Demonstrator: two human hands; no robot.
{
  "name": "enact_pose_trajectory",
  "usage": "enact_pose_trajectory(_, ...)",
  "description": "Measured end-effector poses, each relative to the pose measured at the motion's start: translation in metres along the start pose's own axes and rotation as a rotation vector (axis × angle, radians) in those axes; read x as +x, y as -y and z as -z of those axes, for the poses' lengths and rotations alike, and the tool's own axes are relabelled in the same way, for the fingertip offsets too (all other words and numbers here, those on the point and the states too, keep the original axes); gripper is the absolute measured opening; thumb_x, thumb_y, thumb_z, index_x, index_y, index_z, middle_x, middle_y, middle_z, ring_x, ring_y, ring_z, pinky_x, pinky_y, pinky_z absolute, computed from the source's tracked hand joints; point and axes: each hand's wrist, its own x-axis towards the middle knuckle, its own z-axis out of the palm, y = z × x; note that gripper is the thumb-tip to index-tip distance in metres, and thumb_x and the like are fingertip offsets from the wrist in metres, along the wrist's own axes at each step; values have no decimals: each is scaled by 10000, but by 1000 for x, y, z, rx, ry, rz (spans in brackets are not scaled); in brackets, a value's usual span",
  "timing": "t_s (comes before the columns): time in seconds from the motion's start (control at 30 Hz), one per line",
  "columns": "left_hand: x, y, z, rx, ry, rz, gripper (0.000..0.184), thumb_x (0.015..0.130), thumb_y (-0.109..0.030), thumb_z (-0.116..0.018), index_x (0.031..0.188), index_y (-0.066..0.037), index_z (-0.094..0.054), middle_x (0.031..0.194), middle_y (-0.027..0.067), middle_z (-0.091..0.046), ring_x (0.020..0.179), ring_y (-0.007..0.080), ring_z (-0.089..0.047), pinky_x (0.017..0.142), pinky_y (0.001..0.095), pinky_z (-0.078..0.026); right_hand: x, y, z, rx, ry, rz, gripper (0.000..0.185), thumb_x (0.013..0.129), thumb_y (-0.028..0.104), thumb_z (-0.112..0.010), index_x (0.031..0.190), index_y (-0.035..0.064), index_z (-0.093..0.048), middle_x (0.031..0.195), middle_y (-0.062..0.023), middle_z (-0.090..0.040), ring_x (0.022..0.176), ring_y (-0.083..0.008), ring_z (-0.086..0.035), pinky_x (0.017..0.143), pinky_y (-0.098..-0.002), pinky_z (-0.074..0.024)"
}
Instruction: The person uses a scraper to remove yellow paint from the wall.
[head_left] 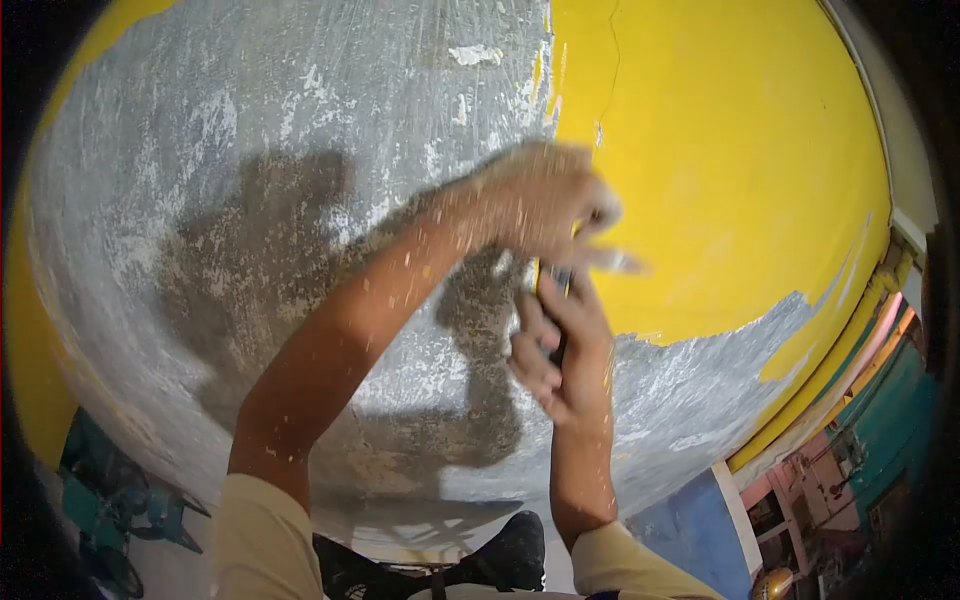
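In the head view, my right hand is closed round a black-handled scraper. Most of its handle lies under my fingers, and its blade is hidden. Just above it, my left hand is smeared by motion, so its grip is unclear; one finger points to the right. Both hands are up against the wall, where yellow paint meets a bared grey patch with white streaks. Paint flakes speckle both forearms.
A thin crack runs down the yellow paint. My dark shoe shows at the bottom. Green machinery stands low on the left. At the lower right are a blue panel and a pink frame.
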Motion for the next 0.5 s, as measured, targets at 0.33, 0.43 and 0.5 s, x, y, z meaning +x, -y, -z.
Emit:
enact_pose_trajectory(0.33, -174, 12, -17, -121, -189, 85, 355, 784, -389, -823, 927, -86, -704, 936, 71, -666, 900, 251, -626, 866, 423, -507, -96, -89, 145, -380, -88, -251, 249, 1013, 109, -611, 1251, 44, -580, 600, 32, -453, 443, -59, -363, 404, -257, -251)
enact_pose_trajectory(0.43, -183, 0, -13, -153, -234, -4, 325, 733, -367, -867, 854, -109, -711, 853, 45, -684, 859, 218, -640, 832, 406, -510, -92, -66, 151, -469, -90, -220, 239, 1021, 107, -597, 1246, 26, -602, 579, 19, -464, 434, -59, -378, 398, -247, -268)
enact_pose_trajectory(0.5, -188, 4, -15, -137, -321, 35, 303, 702, -334, -888, 816, -122, -703, 792, 28, -682, 804, 198, -645, 796, 401, -515, -78, -47, 143, -537, -80, -105, 243, 1025, 112, -589, 1251, 25, -607, 578, 10, -482, 435, -60, -398, 401, -238, -281)
